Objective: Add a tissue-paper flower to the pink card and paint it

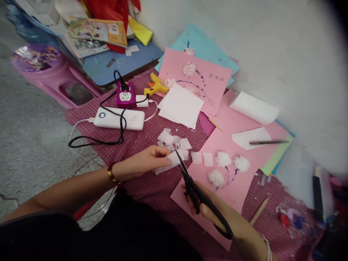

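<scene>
My left hand (148, 159) pinches a strip of thin white paper (164, 164) above the checked cloth. In my right hand (205, 203) is a pair of black-handled scissors (191, 185), fingers through the grips. The blades reach the right part of the strip and stand slightly apart. Small cut paper squares (174, 139) lie in a loose pile just beyond, and two more squares sit to the right, near the edge of a pink sheet (201, 217). On that sheet are three white paper blossoms (223, 158) with painted blue stems.
Behind lie a white paper stack (181, 107), another pink flower sheet (220, 88) and a yellow glue gun (155, 85). A white power bank (119, 119) with cables and a purple socket block (125, 95) stand left. A brush (268, 142) rests at right. The wall borders the back.
</scene>
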`<state>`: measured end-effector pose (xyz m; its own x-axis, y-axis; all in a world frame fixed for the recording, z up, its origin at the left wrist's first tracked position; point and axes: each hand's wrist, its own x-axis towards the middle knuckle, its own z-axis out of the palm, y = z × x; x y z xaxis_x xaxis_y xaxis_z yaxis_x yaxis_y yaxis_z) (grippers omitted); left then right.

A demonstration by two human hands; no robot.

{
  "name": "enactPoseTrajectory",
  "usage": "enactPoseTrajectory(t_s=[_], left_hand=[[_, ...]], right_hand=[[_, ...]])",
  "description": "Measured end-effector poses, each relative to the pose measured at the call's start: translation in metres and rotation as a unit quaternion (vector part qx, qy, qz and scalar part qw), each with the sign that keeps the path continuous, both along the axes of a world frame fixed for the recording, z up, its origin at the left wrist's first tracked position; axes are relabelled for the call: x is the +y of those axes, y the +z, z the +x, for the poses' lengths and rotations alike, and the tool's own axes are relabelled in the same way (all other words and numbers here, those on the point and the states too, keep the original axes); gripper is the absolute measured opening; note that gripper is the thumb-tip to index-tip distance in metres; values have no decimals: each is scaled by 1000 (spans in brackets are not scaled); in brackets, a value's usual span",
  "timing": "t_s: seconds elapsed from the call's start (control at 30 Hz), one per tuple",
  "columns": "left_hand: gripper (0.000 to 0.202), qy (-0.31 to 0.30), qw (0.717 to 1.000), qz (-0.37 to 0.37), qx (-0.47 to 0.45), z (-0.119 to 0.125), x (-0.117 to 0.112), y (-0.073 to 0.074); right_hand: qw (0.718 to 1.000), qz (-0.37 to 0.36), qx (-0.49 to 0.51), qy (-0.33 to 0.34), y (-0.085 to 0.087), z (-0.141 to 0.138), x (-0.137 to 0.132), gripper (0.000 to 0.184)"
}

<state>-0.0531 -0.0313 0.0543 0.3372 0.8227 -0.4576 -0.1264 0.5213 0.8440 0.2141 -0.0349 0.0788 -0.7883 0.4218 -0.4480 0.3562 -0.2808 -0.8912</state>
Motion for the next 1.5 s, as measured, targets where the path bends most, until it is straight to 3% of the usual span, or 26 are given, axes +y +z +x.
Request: enactPoseTrajectory(t_s=[0.23,0.4,0.7,0.97,1.17,1.37,1.5], left_hand=[[21,-14,1000,10,-6,-1,3,0],[21,-40,998,-41,22,-14,-2,-4],[21,108,994,26,11,-19,-2,-5],[22,11,1000,5,11,-8,-1,-3],[21,12,1000,10,8,-5,-1,-4],[21,-2,999,30,19,-11,-6,-2],[18,33,997,55,45,-17,-2,9]], right_hand=[[998,-23,-8,-57,-9,-1,-5,54],[997,-36,-7,-74,-11,-1,-5,54],[1000,-2,-2,4,-6,4,-4,67],[1000,12,-27,3,2,-8,-3,63],[998,-11,-38,-52,-6,-9,-4,57],[1000,6,-23,20,3,-7,-7,69],[999,24,-24,-1,13,3,-18,66]])
